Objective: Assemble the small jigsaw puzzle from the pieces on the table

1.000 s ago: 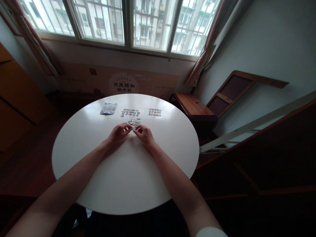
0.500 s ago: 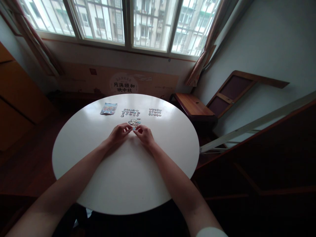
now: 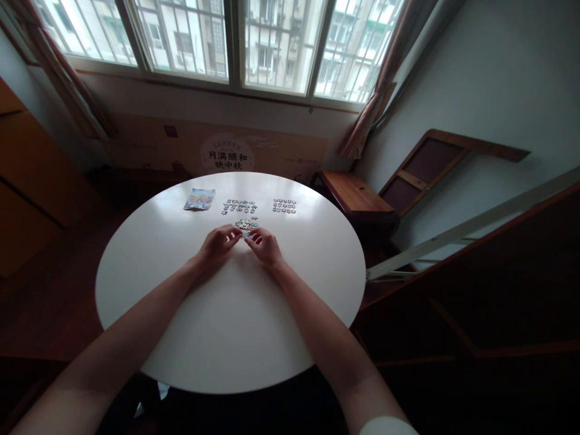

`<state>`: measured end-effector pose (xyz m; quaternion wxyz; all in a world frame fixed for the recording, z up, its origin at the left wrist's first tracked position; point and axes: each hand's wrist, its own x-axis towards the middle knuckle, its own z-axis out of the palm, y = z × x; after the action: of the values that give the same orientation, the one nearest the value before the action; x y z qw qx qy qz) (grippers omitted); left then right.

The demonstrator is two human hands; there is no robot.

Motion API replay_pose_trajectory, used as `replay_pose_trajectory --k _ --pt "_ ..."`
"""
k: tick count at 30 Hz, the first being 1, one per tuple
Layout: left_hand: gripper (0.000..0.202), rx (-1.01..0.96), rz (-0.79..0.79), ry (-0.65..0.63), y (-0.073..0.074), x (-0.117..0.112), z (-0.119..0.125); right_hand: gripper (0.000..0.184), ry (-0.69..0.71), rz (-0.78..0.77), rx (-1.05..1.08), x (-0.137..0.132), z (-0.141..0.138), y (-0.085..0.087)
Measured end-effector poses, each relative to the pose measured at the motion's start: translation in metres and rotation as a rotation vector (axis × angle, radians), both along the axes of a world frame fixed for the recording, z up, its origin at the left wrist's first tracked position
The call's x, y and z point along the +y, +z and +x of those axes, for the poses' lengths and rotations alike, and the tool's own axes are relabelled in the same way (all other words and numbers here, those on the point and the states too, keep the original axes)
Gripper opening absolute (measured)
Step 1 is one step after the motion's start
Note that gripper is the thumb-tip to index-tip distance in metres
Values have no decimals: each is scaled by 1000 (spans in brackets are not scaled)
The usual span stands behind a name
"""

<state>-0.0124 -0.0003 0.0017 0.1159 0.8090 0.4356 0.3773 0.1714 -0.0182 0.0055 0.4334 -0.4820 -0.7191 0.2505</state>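
My left hand [image 3: 220, 241] and my right hand [image 3: 264, 244] meet at the near side of a loose pile of jigsaw puzzle pieces [image 3: 246, 224]. Between their fingertips is a small blue puzzle piece [image 3: 246, 235], pinched from both sides. Whether it is one piece or two joined is too small to tell. Beyond the pile, several puzzle pieces [image 3: 240, 206] lie spread in rough rows. Farther right, another group of puzzle pieces [image 3: 284, 206] forms a neat block of rows. A colourful printed packet [image 3: 200, 199] lies flat at the left.
All of this rests on a round white table [image 3: 203, 338]. A wooden stool or chair seat [image 3: 353, 192] stands at its far right. Behind are a barred window [image 3: 281, 48] and a printed panel [image 3: 281, 151] along the wall. A pale metal bar [image 3: 435, 241] slants past the table's right edge.
The fingers have shifted very slightly around the blue piece, and more blue shows between them. The packet and the rows of pieces have stayed put.
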Motion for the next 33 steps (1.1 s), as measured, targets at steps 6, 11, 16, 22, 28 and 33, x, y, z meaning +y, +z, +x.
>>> replay_pose_trajectory --k 6,11,16,22,28,33 --pt "20 -13 -8 -38 1 0 0 17 4 3 -22 -1 1 1" --pt "20 -26 -5 -45 1 0 0 18 7 -6 -10 -1 2 1" --pt "20 -56 -7 -69 1 0 1 18 41 -16 65 1 2 1" --pt "19 -98 -28 -103 3 0 3 17 66 -29 134 1 1 2" --pt "19 -127 -31 -112 0 1 2 17 74 -36 159 1 1 2" --pt "22 -138 -35 -111 0 1 3 18 69 -52 163 0 1 3"
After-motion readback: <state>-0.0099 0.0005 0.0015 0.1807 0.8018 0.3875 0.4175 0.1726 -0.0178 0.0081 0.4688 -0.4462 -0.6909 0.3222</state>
